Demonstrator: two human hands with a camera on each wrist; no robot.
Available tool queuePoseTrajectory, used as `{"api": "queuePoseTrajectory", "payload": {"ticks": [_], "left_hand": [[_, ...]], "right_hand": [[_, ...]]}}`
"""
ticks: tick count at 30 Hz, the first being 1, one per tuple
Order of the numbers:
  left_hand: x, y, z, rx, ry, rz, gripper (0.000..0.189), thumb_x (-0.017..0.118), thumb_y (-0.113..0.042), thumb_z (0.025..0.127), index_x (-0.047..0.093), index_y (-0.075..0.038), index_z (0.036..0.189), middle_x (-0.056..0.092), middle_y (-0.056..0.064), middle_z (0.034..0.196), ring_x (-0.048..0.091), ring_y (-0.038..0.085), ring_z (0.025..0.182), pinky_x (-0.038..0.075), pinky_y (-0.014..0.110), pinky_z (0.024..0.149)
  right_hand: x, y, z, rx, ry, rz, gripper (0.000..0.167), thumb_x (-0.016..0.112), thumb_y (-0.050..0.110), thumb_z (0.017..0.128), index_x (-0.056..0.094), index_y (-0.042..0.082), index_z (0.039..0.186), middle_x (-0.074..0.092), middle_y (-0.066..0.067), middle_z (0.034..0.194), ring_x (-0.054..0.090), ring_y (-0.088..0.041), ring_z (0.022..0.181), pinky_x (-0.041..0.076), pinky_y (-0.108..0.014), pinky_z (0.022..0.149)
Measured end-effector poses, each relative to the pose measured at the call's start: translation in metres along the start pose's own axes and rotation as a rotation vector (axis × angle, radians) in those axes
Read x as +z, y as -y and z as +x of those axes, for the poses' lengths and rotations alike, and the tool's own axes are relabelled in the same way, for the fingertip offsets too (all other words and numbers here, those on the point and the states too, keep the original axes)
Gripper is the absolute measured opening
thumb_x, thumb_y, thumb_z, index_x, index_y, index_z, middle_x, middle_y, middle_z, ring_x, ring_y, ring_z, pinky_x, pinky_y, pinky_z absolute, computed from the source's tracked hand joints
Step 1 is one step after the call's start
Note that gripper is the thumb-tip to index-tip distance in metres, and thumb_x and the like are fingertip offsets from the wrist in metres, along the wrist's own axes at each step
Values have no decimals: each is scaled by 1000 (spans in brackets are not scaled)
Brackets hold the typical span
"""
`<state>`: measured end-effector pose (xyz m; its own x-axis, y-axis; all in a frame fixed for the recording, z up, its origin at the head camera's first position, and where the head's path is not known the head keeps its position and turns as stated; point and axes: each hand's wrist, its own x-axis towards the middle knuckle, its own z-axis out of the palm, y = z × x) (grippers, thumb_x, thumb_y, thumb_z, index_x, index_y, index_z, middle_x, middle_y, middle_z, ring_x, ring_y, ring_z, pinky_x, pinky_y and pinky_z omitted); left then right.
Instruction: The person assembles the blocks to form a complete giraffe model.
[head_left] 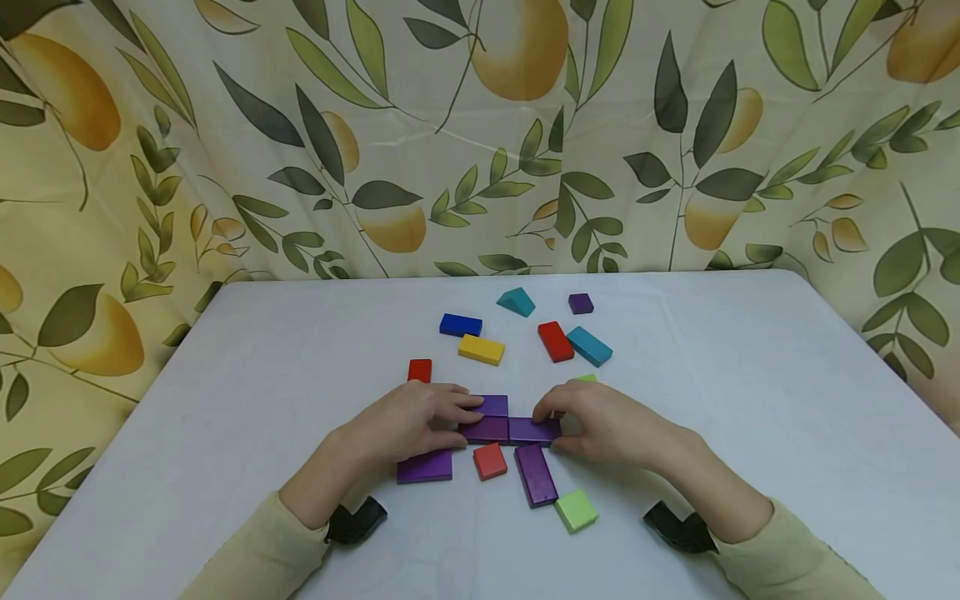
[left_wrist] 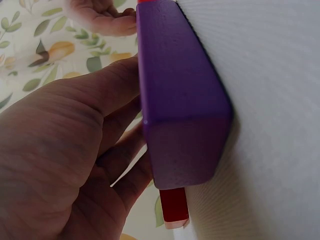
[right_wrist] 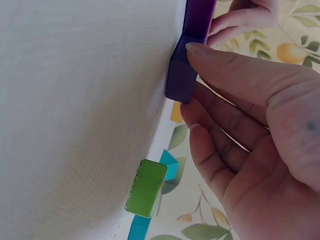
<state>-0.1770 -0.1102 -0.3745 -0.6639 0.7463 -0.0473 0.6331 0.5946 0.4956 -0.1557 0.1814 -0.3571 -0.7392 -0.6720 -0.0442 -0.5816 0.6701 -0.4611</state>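
Observation:
Two purple blocks lie end to end at the middle of the table, with another purple block against the left one's far side. My left hand holds the left end of the left purple block, thumb at its near edge and fingertips over the far side. In the left wrist view a nearer purple block hides that contact. My right hand pinches the right end of the other purple block between thumb and fingers; the right wrist view shows the thumb on this block.
Nearer me lie a purple block, a red block, an upright-angled purple block and a green block. Beyond are blue, yellow, red and teal blocks, and a teal triangle.

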Motion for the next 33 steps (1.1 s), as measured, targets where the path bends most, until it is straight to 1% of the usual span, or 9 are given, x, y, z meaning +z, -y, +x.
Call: {"api": "queuePoseTrajectory", "payload": {"ticks": [12,23,26,28,31,33], "left_hand": [[-1,-2,0,-2,0,4,40,74,-25,94,68,-19,133,60,-7,139,50,16,134,43,38,108],[-1,-1,1,15,-7,7,41,75,-25,93,69,-19,133,61,-7,138,51,16,133,45,38,107],[-1,-1,1,12,-7,9,41,75,-25,93,69,-19,133,61,-7,139,51,16,133,44,38,107],[-1,-1,1,5,-6,7,41,75,-26,93,68,-19,133,60,-7,139,51,16,134,44,39,107],[-1,0,1,-2,-3,3,41,76,-26,93,68,-20,133,60,-8,139,50,16,134,44,39,107],[-1,0,1,-4,-1,3,41,76,-26,93,69,-20,133,60,-8,139,50,15,134,44,39,108]], "right_hand": [[0,0,0,16,9,10,30,80,6,86,73,13,114,69,4,110,61,-21,107,53,-45,95],[-1,0,1,14,14,10,30,80,6,86,73,12,115,69,3,111,62,-21,108,53,-45,95],[-4,0,-1,-4,10,14,31,79,6,86,72,14,115,68,5,113,61,-20,109,52,-45,96],[-5,1,-2,-30,12,26,32,78,4,87,72,16,116,67,6,115,60,-19,111,51,-46,98],[-6,3,-3,-78,46,48,34,76,0,88,72,19,116,65,7,120,58,-19,115,49,-45,100],[-5,4,-4,-105,90,70,36,73,-2,89,72,22,116,63,8,124,56,-19,119,48,-44,102]]}}
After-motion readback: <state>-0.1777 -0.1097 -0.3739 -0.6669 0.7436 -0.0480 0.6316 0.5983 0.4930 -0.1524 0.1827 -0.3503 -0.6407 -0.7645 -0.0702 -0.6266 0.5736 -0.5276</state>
